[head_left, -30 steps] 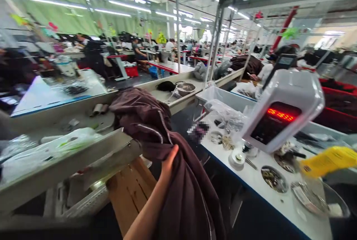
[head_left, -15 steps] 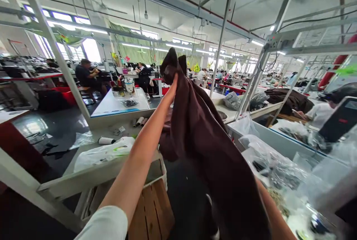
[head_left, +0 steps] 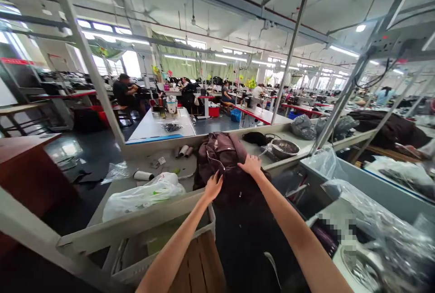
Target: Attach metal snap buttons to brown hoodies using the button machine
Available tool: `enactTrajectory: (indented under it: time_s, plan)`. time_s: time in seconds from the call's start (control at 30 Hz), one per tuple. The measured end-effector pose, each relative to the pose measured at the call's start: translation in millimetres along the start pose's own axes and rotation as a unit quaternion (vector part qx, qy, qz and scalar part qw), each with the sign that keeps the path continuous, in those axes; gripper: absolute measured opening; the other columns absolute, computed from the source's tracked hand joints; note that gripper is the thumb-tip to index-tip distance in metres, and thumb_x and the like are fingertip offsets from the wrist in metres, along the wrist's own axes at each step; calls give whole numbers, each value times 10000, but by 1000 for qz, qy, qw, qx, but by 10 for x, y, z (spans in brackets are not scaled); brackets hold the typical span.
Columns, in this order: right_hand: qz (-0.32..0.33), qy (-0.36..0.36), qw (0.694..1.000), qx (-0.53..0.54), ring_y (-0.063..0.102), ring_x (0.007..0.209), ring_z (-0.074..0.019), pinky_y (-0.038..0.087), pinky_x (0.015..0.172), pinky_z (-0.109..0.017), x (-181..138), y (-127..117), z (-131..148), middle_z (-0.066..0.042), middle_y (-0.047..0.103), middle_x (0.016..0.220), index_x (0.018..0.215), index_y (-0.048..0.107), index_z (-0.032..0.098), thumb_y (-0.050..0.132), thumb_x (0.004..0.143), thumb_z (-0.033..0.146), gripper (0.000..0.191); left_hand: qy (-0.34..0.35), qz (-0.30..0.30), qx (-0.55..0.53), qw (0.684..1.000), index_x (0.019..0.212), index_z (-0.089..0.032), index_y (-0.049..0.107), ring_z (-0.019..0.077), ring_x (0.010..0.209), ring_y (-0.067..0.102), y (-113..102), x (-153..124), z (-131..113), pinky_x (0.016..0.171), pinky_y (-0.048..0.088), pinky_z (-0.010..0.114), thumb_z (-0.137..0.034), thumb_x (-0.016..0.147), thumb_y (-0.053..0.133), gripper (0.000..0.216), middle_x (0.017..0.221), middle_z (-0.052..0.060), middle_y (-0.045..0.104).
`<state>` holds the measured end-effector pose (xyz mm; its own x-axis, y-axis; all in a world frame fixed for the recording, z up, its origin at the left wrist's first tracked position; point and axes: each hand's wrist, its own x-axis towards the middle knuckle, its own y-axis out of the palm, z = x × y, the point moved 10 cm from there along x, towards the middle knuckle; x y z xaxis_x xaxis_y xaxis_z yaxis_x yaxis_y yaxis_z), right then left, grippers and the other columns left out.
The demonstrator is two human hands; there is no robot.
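Observation:
A dark brown garment (head_left: 222,148) lies bundled on the bench ledge in front of me, part of it hanging over the near edge. A thin pale line, perhaps trim or cord, runs across its front. My left hand (head_left: 214,186) has its fingers closed on the garment's near left side. On the near right side, my right hand (head_left: 250,165) grips the cloth, its thumb pointing left. Fabric hides some of the fingertips. To the left lie thread spools (head_left: 184,150); a metal bowl (head_left: 285,148) sits to the right.
A white plastic bag (head_left: 144,195) and a white cone (head_left: 143,175) rest on the left bench. Below is a slatted wooden stool (head_left: 200,263). Clear plastic bags (head_left: 370,220) cover the right side. Metal posts (head_left: 294,43) rise around the bench. Several people work at machines behind.
The garment came down from being held up and stretched out before me onto the ledge, now bundled. Both hands lowered with it, and my right hand came into view. The view shifted slightly.

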<state>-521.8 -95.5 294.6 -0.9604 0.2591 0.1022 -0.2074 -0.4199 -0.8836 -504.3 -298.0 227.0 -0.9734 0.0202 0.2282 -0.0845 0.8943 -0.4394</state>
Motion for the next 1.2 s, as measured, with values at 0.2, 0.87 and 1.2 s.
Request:
enactTrajectory:
  time_s: [0.2, 0.87, 1.2]
  plan:
    - [-189, -103, 976, 41, 333, 1281, -230, 232, 1080, -407, -1396, -258, -414, -95, 401, 1373, 1339, 370, 202, 408, 881, 359, 485, 123, -108, -32, 986, 1192, -175, 413, 237, 1282, 333, -56, -956, -74, 1085, 241, 437, -348, 892, 366, 350, 1305, 140, 406]
    - [-534, 634, 535, -161, 623, 831, -177, 510, 820, -330, -10230, -717, -1668, -81, 623, 962, 950, 601, 162, 472, 789, 272, 233, 342, 741, -62, 575, 808, -175, 663, 234, 862, 620, 2346, -5623, -480, 752, 533, 378, -286, 760, 486, 214, 896, 99, 637]
    - [-289, 920, 264, -12, 636, 779, -186, 445, 705, -259, -13106, 716, -660, -107, 684, 814, 774, 674, 103, 538, 661, 74, 180, 453, 820, -98, 337, 916, -173, 597, 158, 796, 604, 2212, -7799, -1580, 724, 512, 288, -179, 781, 463, 191, 904, 53, 605]
